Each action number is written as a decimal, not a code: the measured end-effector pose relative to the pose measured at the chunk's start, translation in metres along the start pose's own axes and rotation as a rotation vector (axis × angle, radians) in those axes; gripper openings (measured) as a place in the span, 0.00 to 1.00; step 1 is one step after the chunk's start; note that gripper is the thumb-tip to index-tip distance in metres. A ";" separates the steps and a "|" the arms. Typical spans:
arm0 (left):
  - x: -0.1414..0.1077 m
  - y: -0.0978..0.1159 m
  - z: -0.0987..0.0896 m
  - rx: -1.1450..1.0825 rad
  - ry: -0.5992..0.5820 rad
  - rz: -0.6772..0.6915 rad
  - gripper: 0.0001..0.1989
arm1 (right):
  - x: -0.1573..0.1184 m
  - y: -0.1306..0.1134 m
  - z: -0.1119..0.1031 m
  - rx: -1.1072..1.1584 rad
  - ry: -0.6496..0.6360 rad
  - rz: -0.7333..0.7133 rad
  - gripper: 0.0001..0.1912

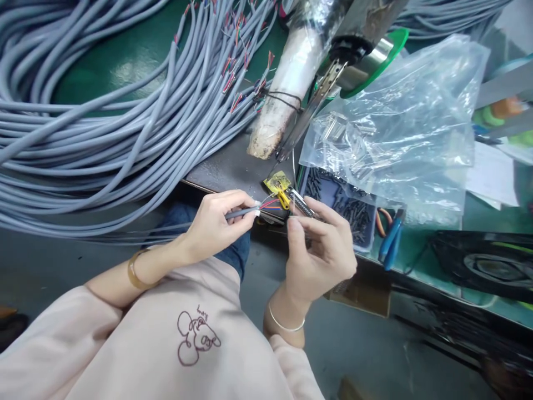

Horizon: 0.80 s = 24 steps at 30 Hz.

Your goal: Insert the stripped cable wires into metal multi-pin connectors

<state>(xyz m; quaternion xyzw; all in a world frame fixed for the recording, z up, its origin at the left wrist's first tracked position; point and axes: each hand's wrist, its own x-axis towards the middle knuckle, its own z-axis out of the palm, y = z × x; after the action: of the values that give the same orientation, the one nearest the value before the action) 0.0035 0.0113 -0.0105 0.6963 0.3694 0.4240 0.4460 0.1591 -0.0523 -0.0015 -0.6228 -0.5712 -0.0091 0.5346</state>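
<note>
My left hand (225, 219) is closed in a pinch around a grey cable (242, 211). From the cable's stripped end, thin red, blue and orange wires (270, 204) fan out to the right. My right hand (318, 244) is also pinched, thumb against forefinger, just right of the wire ends; what sits between the fingertips is too small to make out. Between the hands, at the bench edge, are a yellow clip-like piece (283, 200) and a black strip with a row of metal contacts (301, 203). A soldering iron (306, 119) points down above them, its tip near a yellow pad (276, 182).
Many grey cables (125, 150) with bared coloured ends cover the bench's left side. A wrapped white post (287, 94) stands beside the iron. Rightward are a solder spool (375, 66), a clear bag (400, 122), a bin of black parts (370, 244), blue-handled pliers (391, 240) and a black fan (491, 266).
</note>
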 end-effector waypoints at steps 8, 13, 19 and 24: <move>-0.004 0.000 0.005 0.116 -0.021 0.177 0.06 | 0.006 -0.003 0.001 0.039 -0.140 0.032 0.05; -0.006 0.000 0.007 0.176 -0.027 0.230 0.05 | 0.005 -0.004 0.003 0.065 -0.140 0.062 0.04; -0.009 -0.002 0.009 0.177 -0.011 0.279 0.06 | 0.002 -0.003 0.003 0.098 -0.171 0.104 0.04; -0.009 0.000 0.011 0.013 -0.043 0.127 0.06 | -0.001 -0.004 0.005 0.083 -0.167 0.061 0.04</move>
<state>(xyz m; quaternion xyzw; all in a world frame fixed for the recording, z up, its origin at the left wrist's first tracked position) 0.0105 0.0003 -0.0154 0.7301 0.3174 0.4340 0.4217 0.1532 -0.0505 -0.0013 -0.6160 -0.5942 0.0828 0.5105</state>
